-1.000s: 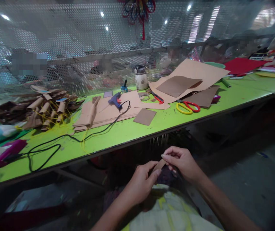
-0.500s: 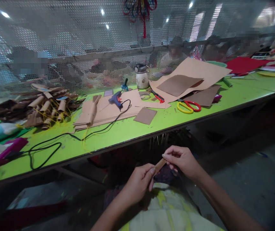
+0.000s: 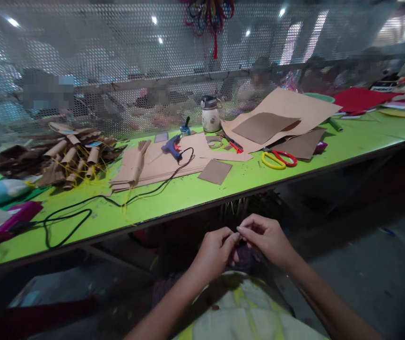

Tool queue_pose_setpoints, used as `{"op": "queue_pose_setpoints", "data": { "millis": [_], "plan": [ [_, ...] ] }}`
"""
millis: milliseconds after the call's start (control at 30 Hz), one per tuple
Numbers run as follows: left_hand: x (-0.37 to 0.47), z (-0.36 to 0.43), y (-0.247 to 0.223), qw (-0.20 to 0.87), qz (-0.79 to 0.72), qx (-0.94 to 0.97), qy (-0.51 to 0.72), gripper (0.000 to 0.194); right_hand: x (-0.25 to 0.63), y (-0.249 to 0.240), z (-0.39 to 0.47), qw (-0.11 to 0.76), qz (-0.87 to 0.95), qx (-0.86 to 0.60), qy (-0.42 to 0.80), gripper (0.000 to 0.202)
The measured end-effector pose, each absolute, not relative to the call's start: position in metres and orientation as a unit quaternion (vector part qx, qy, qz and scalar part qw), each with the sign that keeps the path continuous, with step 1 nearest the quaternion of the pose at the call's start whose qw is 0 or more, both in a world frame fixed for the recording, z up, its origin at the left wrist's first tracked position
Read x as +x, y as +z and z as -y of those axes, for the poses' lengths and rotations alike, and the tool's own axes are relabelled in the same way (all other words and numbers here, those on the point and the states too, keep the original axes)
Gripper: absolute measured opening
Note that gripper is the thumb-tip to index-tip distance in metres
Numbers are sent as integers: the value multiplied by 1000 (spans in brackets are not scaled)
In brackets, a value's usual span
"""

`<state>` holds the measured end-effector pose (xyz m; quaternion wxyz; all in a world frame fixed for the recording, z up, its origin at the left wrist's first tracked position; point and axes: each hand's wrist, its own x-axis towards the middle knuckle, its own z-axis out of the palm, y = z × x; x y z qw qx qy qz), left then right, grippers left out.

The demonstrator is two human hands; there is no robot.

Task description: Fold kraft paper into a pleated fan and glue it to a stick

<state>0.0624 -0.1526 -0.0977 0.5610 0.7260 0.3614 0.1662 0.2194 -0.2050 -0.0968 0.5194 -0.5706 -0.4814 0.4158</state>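
Observation:
Over my lap, just off the table's front edge, my left hand (image 3: 216, 250) and my right hand (image 3: 264, 233) meet at the fingertips. Both are pinched closed. The brown paper strip seen between them earlier is now hidden by the fingers. On the green table (image 3: 159, 203) beyond lie a small brown square (image 3: 215, 171), scissors (image 3: 279, 159) with yellow and red handles, and a blue glue gun (image 3: 172, 147) on stacked tan paper (image 3: 195, 163). A rolled brown paper piece with a fringed end (image 3: 139, 163) rests on the stack's left.
At the left is a pile of brown paper rolls (image 3: 71, 156) with yellow strings. A black cord (image 3: 106, 199) loops across the table. Large tan sheets (image 3: 294, 108), a jar (image 3: 210, 115) and a red cutter (image 3: 235, 145) stand or lie farther back, before a perforated metal screen (image 3: 117, 52).
My left hand has moved up and right against my right hand's fingertips. The brown strip that showed between them is now covered.

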Motion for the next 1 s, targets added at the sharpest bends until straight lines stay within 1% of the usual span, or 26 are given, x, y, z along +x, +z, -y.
{"op": "queue_pose_setpoints", "data": {
  "millis": [100,233,300,400,567,700,1000],
  "plan": [
    [63,154,-101,553,-360,733,170,43,221,-97,205,516,481,-568,423,27],
    [61,155,-100,470,-359,781,200,43,223,-97,204,523,466,-569,432,28],
    [60,155,-99,447,-355,794,209,42,222,-97,203,527,451,-564,448,29],
    [61,155,-98,451,-351,794,206,42,221,-99,203,530,435,-557,468,30],
    [66,154,-104,470,-367,773,215,42,220,-99,203,533,443,-566,446,29],
    [68,152,-107,497,-351,764,215,42,220,-98,204,532,452,-559,448,29],
    [53,153,-103,455,-345,805,162,36,217,-95,207,539,464,-561,423,28]
  ]
}}
